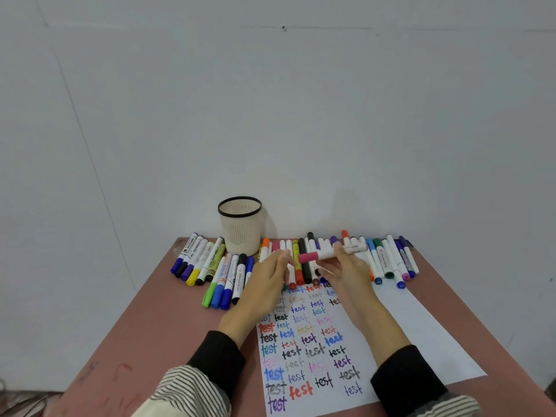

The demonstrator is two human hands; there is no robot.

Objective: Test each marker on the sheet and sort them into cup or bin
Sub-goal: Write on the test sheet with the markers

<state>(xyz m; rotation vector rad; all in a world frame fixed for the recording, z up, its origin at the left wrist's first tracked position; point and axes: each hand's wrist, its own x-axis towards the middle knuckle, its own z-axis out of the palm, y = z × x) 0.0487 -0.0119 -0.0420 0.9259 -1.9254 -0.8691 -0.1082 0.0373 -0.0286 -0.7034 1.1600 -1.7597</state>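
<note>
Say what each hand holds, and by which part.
Right hand grips the pink-capped marker by its white barrel, the cap sticking out. Left hand holds nothing visible.

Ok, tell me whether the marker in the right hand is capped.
Capped: the right hand holds the marker level, its pink cap on the end, left hand beside it.

Cup (pixel 240 227) stands at the table's (pixel 168 320) far edge — markers (pixel 388 260) flank it, sheet (pixel 421 335) before them.

Reddish-brown matte tabletop (pixel 168 311), white paper sheet (pixel 421 335) lettered "test" in red, blue, black, purple, pink, cream perforated plastic cup (pixel 240 233) — black rim, white-barrelled marker with pink cap (pixel 316 256), black cuffs — striped sleeves (pixel 186 389).
</note>
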